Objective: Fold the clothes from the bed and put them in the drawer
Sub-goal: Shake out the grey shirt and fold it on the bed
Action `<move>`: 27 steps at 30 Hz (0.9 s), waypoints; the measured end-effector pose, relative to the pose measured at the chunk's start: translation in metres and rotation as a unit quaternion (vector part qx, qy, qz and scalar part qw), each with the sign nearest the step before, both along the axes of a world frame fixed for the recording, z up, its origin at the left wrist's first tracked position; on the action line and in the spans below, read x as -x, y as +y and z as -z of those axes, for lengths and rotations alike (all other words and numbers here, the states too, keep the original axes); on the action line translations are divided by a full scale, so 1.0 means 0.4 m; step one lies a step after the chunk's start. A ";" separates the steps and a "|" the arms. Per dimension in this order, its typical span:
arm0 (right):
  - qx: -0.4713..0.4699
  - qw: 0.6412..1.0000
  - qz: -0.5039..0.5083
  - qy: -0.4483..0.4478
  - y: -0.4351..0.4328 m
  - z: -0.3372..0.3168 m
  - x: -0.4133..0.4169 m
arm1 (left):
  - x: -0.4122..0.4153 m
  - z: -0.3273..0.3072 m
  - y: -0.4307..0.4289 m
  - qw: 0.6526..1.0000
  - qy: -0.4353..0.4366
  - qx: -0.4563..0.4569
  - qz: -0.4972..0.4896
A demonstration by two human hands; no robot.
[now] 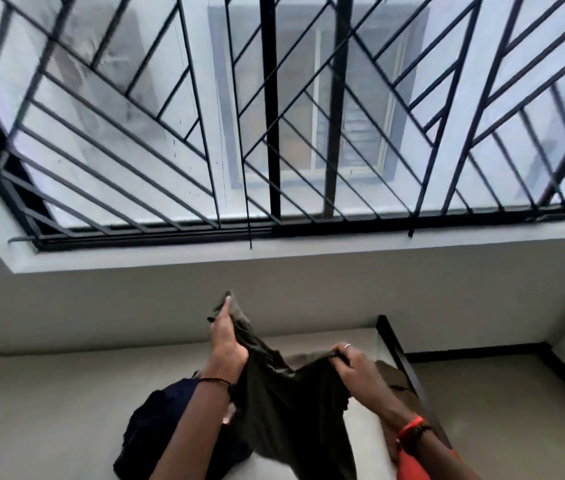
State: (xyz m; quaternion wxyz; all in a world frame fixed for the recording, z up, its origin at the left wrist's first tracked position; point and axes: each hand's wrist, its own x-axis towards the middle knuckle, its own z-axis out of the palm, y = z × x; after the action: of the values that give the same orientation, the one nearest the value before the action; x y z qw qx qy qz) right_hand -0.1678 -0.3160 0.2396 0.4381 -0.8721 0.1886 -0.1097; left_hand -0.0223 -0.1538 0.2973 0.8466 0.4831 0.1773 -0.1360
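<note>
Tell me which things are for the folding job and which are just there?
For the job: olive garment, gripped by left hand and right hand; navy garment and brown garment on the bed.
Just there: window grille, wall.

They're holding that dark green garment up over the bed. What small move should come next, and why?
Probably lay it flat on the bed to start a fold. The left hand and right hand each grip an edge of the olive garment, which hangs loose and unfolded between them.
</note>
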 end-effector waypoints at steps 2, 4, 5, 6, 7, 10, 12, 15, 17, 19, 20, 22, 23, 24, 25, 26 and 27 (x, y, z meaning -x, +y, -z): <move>-0.026 0.999 -0.033 -0.026 0.004 -0.052 0.008 | 0.052 -0.047 -0.053 0.999 -0.037 -0.018 0.014; -0.055 0.993 -0.082 -0.068 0.007 -0.114 0.020 | 0.109 -0.097 -0.097 0.991 -0.093 -0.048 0.089; -0.067 0.988 -0.109 -0.083 0.012 -0.142 0.025 | 0.131 -0.114 -0.112 0.982 -0.125 -0.068 0.123; -0.076 0.984 -0.123 -0.104 0.010 -0.173 0.029 | 0.149 -0.135 -0.132 0.971 -0.160 -0.089 0.152; -0.087 0.981 -0.123 -0.125 0.014 -0.200 0.030 | 0.164 -0.149 -0.145 0.959 -0.195 -0.111 0.174; -0.066 0.980 -0.044 -0.181 -0.005 -0.250 0.021 | 0.189 -0.186 -0.180 0.915 -0.289 -0.188 0.212; -0.041 0.982 -0.015 -0.182 -0.030 -0.270 0.011 | 0.201 -0.206 -0.190 0.877 -0.338 -0.236 0.246; -0.029 0.986 -0.027 -0.163 -0.065 -0.290 -0.003 | 0.208 -0.231 -0.182 0.818 -0.403 -0.337 0.233; -0.055 0.985 -0.041 -0.160 -0.078 -0.317 -0.004 | 0.191 -0.232 -0.169 0.786 -0.443 -0.385 0.193; -0.105 0.977 -0.052 -0.176 -0.092 -0.356 -0.001 | 0.167 -0.235 -0.157 0.750 -0.482 -0.421 0.170; -0.126 0.972 -0.058 -0.189 -0.097 -0.380 0.002 | 0.155 -0.241 -0.152 0.732 -0.497 -0.431 0.174; -0.159 0.961 -0.072 -0.216 -0.104 -0.438 0.007 | 0.136 -0.262 -0.156 0.707 -0.524 -0.426 0.210; -0.168 0.956 -0.078 -0.229 -0.105 -0.469 0.008 | 0.125 -0.270 -0.163 0.701 -0.537 -0.409 0.230; -0.164 0.954 -0.082 -0.238 -0.106 -0.500 0.008 | 0.116 -0.279 -0.170 0.705 -0.540 -0.387 0.247; -0.164 0.952 -0.088 -0.244 -0.109 -0.527 0.006 | 0.107 -0.286 -0.181 0.716 -0.534 -0.369 0.260; -0.160 0.952 -0.093 -0.244 -0.111 -0.557 0.006 | 0.096 -0.295 -0.192 0.723 -0.523 -0.363 0.268; -0.165 0.951 -0.098 -0.244 -0.116 -0.583 0.006 | 0.085 -0.305 -0.204 0.725 -0.516 -0.364 0.274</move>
State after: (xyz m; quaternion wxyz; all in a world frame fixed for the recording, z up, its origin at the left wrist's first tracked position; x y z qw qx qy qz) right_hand -0.1701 -0.3625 0.4730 0.6170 -0.7483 0.0049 -0.2435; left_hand -0.0564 -0.2352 0.4193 0.4927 0.7771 -0.3914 -0.0168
